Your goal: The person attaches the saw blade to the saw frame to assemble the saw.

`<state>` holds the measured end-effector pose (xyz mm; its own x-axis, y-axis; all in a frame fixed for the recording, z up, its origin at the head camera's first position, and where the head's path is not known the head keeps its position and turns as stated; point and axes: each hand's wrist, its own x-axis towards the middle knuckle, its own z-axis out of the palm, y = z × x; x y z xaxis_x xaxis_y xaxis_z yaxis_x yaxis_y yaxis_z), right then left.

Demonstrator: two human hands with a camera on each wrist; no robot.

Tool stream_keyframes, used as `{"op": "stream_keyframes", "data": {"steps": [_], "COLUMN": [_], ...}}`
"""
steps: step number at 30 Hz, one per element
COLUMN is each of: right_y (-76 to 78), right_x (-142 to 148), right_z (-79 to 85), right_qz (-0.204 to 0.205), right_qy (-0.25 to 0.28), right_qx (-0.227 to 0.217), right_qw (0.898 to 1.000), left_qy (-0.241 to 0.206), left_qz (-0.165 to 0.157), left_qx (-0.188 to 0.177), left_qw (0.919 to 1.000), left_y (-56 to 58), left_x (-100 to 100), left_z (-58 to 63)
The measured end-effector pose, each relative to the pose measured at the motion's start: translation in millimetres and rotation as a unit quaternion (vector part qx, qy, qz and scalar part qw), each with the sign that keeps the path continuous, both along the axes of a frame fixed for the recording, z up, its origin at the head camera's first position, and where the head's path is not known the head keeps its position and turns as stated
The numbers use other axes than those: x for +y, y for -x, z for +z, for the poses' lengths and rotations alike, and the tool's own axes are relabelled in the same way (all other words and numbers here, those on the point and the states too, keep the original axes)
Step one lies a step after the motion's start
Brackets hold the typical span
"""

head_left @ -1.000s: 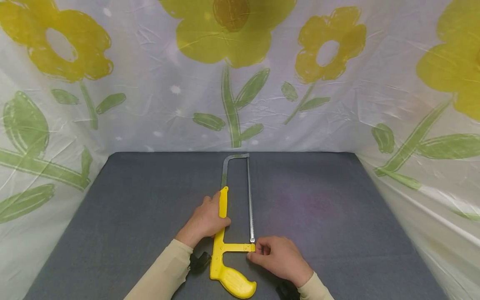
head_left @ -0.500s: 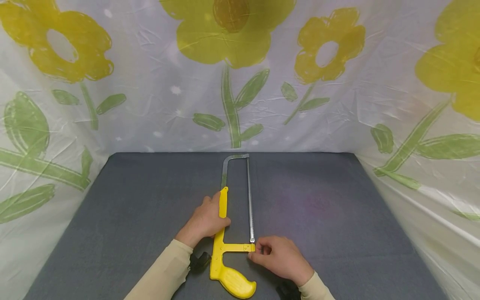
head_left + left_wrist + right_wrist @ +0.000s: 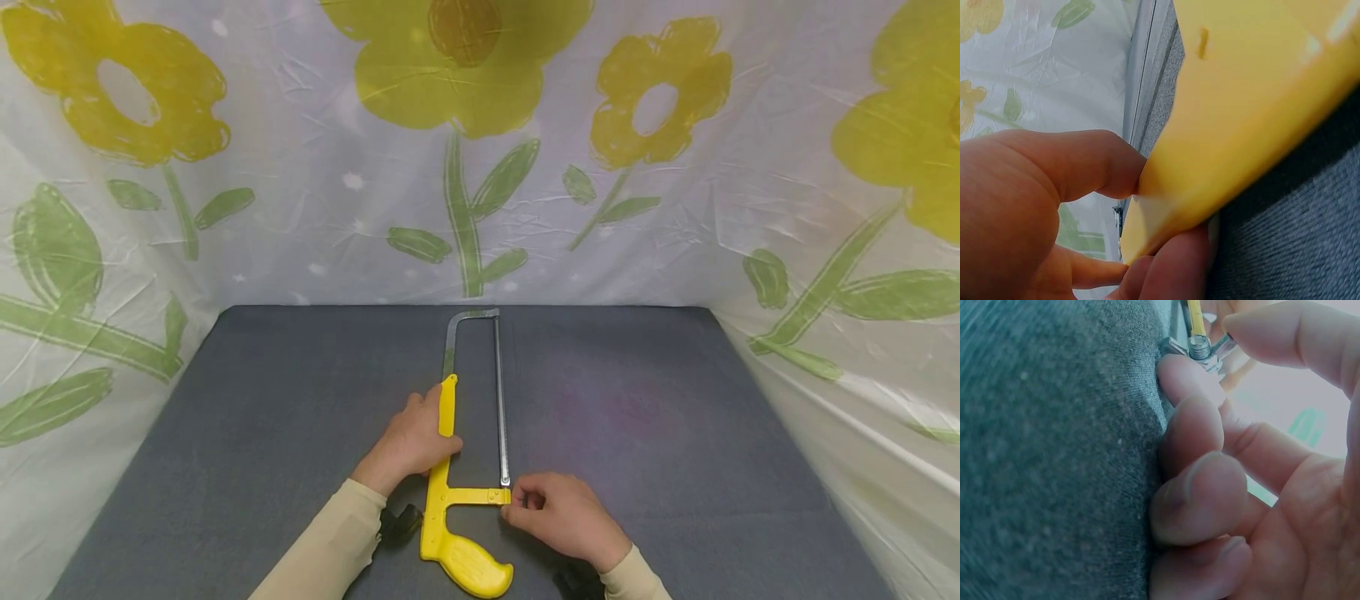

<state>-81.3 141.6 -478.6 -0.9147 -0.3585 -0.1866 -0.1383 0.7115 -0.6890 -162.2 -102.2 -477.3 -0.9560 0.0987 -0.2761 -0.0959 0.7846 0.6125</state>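
Note:
A hacksaw (image 3: 472, 564) with a yellow handle lies on the table, its grey metal frame pointing away from me and its blade (image 3: 501, 400) on the right. My left hand (image 3: 411, 437) grips the yellow upper part of the frame, thumb across the top. In the left wrist view, the thumb and fingers pinch the edge of the yellow frame (image 3: 1235, 119). At the near end of the blade, my right hand (image 3: 566, 515) pinches a wing nut (image 3: 1211, 362) between thumb and index finger. A threaded bolt end (image 3: 1199, 347) sticks out of the nut. The other fingers curl against the cloth.
Dark grey cloth (image 3: 300, 383) covers the table under the saw. A white curtain (image 3: 315, 183) with yellow flowers stands behind the table and along both sides. A faint purplish patch (image 3: 637, 412) shows on the cloth at right.
The right thumb has shifted slightly to the right beside the end of the saw's yellow crosspiece. The left hand and the hacksaw stay in place.

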Motion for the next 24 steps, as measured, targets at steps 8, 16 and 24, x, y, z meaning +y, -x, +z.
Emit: {"op": "stream_keyframes", "data": {"steps": [8, 16, 24], "right_y": [-0.4, 0.0, -0.6], "right_x": [0.4, 2.3, 3.1], "right_z": [1.1, 0.7, 0.5], "right_qz": [-0.002, 0.009, 0.016], "right_qy": [0.003, 0.013, 0.013], "right_qx": [0.006, 0.021, 0.026], "right_qw": [1.0, 1.0, 0.999], "left_qy": [0.003, 0.006, -0.001], "left_qz": [0.003, 0.004, -0.003], "left_qx": [0.0, 0.003, 0.009], "left_qw": [1.0, 1.0, 1.0], "left_y": [0.6, 1.1, 0.1], "left_x": [0.7, 0.9, -0.2], "left_z": [-0.3, 0.0, -0.2]}}
